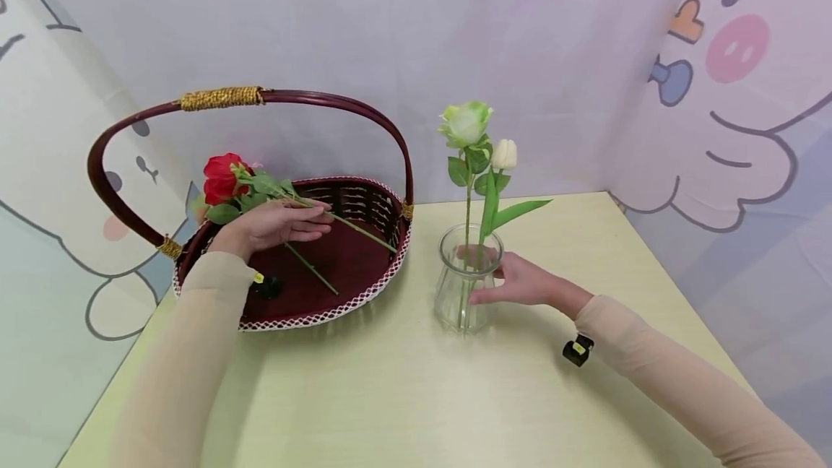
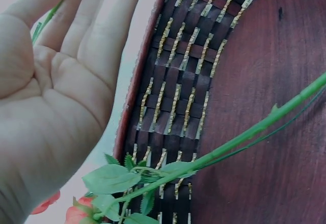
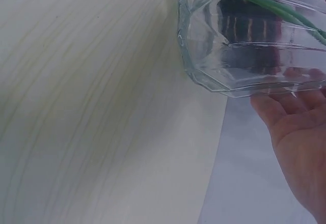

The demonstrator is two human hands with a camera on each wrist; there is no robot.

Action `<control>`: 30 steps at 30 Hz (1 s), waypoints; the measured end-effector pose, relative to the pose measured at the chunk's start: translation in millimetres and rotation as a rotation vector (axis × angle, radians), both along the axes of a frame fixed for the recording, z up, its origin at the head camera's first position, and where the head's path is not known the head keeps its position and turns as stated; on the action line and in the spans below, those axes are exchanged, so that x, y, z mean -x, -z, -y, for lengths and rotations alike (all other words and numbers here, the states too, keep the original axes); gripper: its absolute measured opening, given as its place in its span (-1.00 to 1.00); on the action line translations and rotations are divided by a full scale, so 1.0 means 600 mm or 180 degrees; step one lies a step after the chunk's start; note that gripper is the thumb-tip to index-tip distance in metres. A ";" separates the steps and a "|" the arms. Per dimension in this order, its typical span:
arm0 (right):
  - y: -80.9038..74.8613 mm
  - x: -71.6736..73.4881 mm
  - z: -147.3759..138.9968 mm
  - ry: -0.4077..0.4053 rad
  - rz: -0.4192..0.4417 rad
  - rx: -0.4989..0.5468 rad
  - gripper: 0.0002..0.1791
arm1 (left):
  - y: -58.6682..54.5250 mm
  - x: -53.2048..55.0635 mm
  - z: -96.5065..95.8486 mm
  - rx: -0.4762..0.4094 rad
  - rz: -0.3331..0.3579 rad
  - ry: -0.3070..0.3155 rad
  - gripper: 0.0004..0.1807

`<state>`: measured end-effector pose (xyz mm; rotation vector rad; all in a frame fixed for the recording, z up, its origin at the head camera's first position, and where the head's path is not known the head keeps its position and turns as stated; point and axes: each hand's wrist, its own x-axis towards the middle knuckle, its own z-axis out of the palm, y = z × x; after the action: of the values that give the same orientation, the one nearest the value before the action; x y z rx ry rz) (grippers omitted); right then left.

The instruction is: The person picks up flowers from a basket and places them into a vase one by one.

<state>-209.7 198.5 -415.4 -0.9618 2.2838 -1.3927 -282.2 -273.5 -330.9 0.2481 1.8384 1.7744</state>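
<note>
My left hand (image 1: 282, 224) is above the wicker basket (image 1: 354, 302), pinching the green stem of a red flower (image 1: 221, 180) between thumb and fingers. In the left wrist view, a bit of that stem (image 2: 48, 19) shows behind the thumb. Below it, another flower's stem (image 1: 312, 269) slants across the basket floor. On the right, my right hand (image 1: 523, 280) grips the clear glass vase (image 1: 448, 302), thumb in front and fingers behind. A pale green-white rose (image 1: 466, 123) and a white tulip (image 1: 504, 154) stand in the vase. The right wrist view shows fingers (image 3: 293, 107) against the glass.
The basket's tall arched handle (image 1: 383, 121) rises over the left hand. Both stand on a pale wooden table (image 1: 390, 396). Behind hangs a curtain (image 1: 552, 56) with cartoon animals.
</note>
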 end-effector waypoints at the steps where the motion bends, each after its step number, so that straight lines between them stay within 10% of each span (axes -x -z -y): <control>1: 0.000 0.000 0.001 -0.0001 0.0014 -0.0005 -0.12 | -0.003 -0.002 0.002 -0.0027 -0.0014 0.0013 -0.74; 30: 0.000 -0.001 -0.001 -0.0040 0.0001 -0.0038 -0.11 | -0.043 -0.034 -0.053 -0.0230 -0.0280 0.0394 -0.62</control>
<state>-209.4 199.2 -415.4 -0.9704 2.2792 -1.3727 -261.9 -241.6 -305.0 0.4645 1.7801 1.7708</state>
